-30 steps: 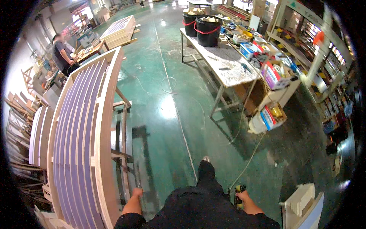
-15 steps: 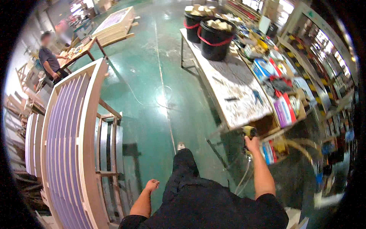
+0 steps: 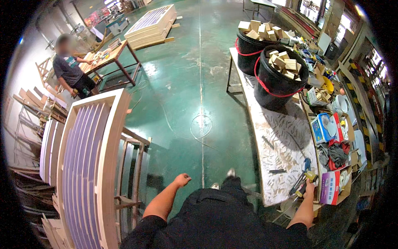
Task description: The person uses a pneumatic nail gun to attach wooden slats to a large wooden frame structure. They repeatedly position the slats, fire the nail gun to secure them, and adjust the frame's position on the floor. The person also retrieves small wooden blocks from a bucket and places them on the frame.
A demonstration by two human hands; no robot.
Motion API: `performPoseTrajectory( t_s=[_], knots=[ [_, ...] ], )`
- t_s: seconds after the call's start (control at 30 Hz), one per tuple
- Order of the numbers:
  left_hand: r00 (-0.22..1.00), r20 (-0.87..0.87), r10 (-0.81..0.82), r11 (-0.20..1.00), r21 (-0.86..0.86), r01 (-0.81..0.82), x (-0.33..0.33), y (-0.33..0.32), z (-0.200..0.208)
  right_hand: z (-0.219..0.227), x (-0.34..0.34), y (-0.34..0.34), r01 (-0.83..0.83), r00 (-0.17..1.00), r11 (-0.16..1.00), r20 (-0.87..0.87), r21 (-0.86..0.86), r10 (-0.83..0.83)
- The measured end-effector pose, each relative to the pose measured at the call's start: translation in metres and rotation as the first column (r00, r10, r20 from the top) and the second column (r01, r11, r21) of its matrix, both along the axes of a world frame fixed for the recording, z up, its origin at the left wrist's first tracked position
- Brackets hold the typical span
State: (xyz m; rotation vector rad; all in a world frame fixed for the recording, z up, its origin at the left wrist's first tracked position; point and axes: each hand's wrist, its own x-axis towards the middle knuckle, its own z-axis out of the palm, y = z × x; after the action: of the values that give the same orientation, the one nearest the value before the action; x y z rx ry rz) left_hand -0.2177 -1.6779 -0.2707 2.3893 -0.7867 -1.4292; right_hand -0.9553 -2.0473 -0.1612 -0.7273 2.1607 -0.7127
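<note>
My right hand (image 3: 309,189) is wrapped round the handle of a yellow and black nail gun (image 3: 311,176). The tool is over the near end of a white-topped workbench (image 3: 286,137), and a thin air hose (image 3: 286,213) trails below it. Close to the tool, dark slim pieces (image 3: 277,171) lie on the bench top. My left hand (image 3: 181,179) hangs over the green floor with its fingers curled; whatever it may hold is too small to make out.
Two black buckets (image 3: 271,93) of wood blocks stand on the bench beside a cluttered strip of boxes (image 3: 329,189). Left, a slatted wooden frame (image 3: 107,166) rests on a stand. A hose (image 3: 192,135) loops across the floor. A person (image 3: 68,68) works at a far-left table (image 3: 120,52).
I have walked forward, so the bench and buckets are nearer. My right hand has brought the nail gun from beside the bench's end to over its top. My left hand has swung forward.
</note>
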Motion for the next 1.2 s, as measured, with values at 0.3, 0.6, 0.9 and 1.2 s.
performPoseTrajectory(
  t_s=[0.3, 0.6, 0.9, 1.2],
  knots=[
    [0.933, 0.075, -0.352, 0.936, 0.060, 0.348, 0.039, -0.216, 0.015, -0.088, -0.018, -0.058, -0.336, 0.867, 0.923, -0.322, 0.185, 0.380],
    [0.935, 0.126, -0.331, 0.856, -0.376, 0.354, 0.069, -0.495, 0.115, -0.001, 0.112, -0.119, -0.231, 0.863, 0.969, -0.479, -0.090, 0.162],
    [0.696, 0.336, -0.635, -0.051, -0.917, 0.396, 0.023, -0.778, 0.417, 0.299, 0.423, -0.346, -0.773, 0.626, 0.388, -0.700, -0.501, 0.343],
    [-0.046, 0.898, -0.437, -0.216, -0.055, 0.975, -0.068, -0.869, 0.354, 0.270, 0.489, -0.489, -0.821, -0.285, 0.401, -0.901, 0.406, 0.329]
  ],
)
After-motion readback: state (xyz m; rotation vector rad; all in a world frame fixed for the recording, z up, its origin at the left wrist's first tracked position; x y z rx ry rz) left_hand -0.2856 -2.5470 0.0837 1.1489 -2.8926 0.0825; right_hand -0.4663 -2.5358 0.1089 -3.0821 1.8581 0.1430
